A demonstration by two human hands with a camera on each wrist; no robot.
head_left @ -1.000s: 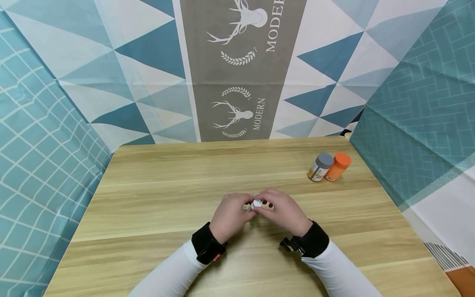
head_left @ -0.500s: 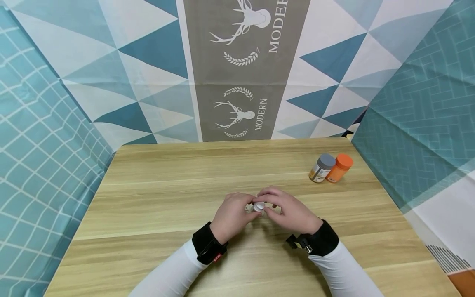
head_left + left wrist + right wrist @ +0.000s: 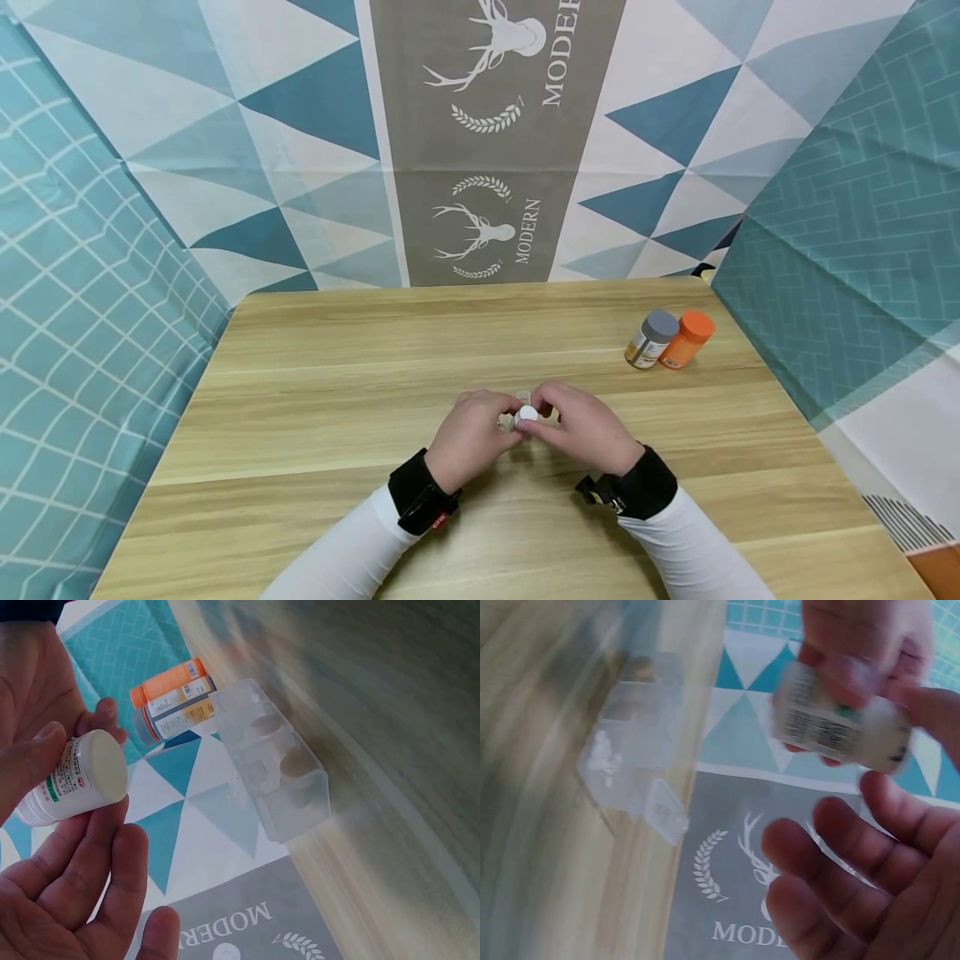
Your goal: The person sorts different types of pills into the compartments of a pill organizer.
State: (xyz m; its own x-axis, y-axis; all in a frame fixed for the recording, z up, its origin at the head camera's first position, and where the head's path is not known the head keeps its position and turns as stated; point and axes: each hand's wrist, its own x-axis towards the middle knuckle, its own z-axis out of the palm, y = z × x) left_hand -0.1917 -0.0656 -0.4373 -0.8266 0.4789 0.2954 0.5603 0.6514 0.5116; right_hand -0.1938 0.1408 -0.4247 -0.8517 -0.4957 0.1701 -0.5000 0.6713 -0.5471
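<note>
My left hand (image 3: 471, 437) grips a small white pill bottle (image 3: 79, 776) with a printed label, thumb on one side and fingers on the other. At the bottle's white cap (image 3: 889, 735) is my right hand (image 3: 581, 425), its thumb and index finger pinching the cap while the other fingers curve loosely. On the table just below and beyond the hands lies a clear pill organizer (image 3: 281, 780), mostly hidden by the hands in the head view. Brown round tablets and white pills show in its compartments, and one clear lid (image 3: 667, 811) stands open.
Toward the back right of the wooden table (image 3: 337, 358), a grey-capped bottle (image 3: 651, 340) and an orange bottle (image 3: 686, 340) stand side by side. A patterned cloth (image 3: 480, 142) hangs behind the table's back edge.
My right hand's fingers, spread wider around the cap half a second ago, have drawn in on it. The bottle has shifted slightly right; my left hand keeps its grip.
</note>
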